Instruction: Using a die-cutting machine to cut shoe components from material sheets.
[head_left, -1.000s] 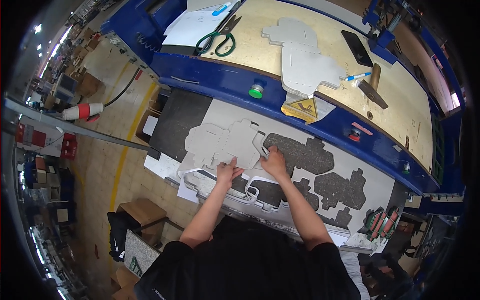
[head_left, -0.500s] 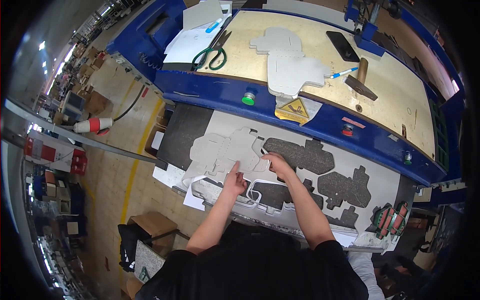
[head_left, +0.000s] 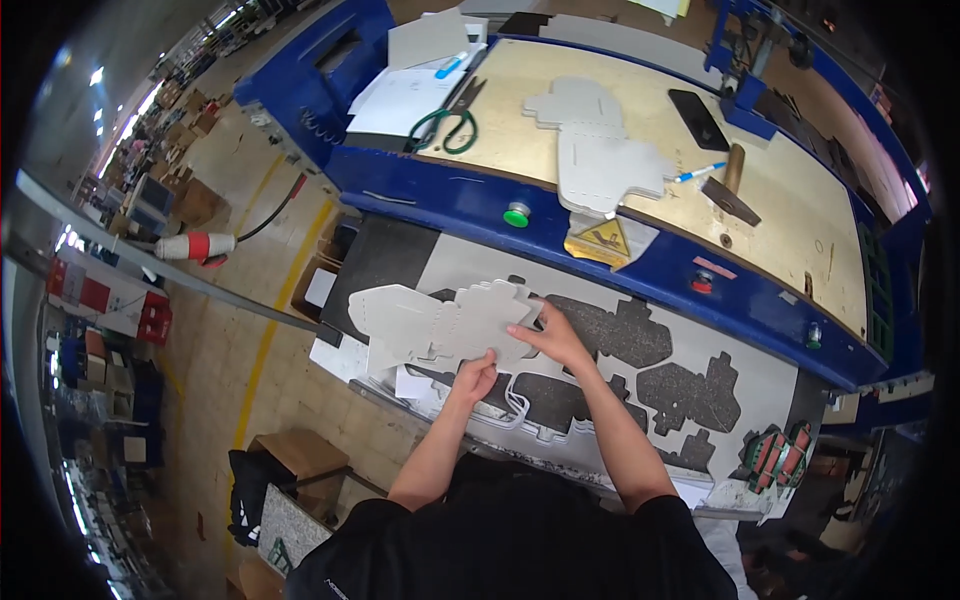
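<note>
A flat grey die-cut cardboard blank (head_left: 478, 322), with tabbed edges and perforated fold lines, is held raised and slightly tilted above the work surface. It may be more than one layer; I cannot tell. My left hand (head_left: 476, 377) pinches its near edge. With the thumb on top, my right hand (head_left: 552, 338) grips its right end, its fingers partly hidden behind. Underneath lies a grey cardboard sheet (head_left: 765, 375) with several blank-shaped cut-outs through which a dark speckled surface shows. Loose thin offcut strips (head_left: 516, 402) curl near my left hand.
A red and green cutting die (head_left: 778, 458) sits at the sheet's right end. Beyond is a blue machine (head_left: 440, 190) with a green button (head_left: 516, 214). On its wooden top lie stacked blanks (head_left: 610, 165), scissors (head_left: 447, 128), a phone (head_left: 698, 119), a hammer (head_left: 732, 190) and a pen (head_left: 700, 172).
The blank has come up off the sheet and shifted left, tilting. My right hand has moved from the offcut edge onto the blank, thumb on top. My head view has shifted slightly.
</note>
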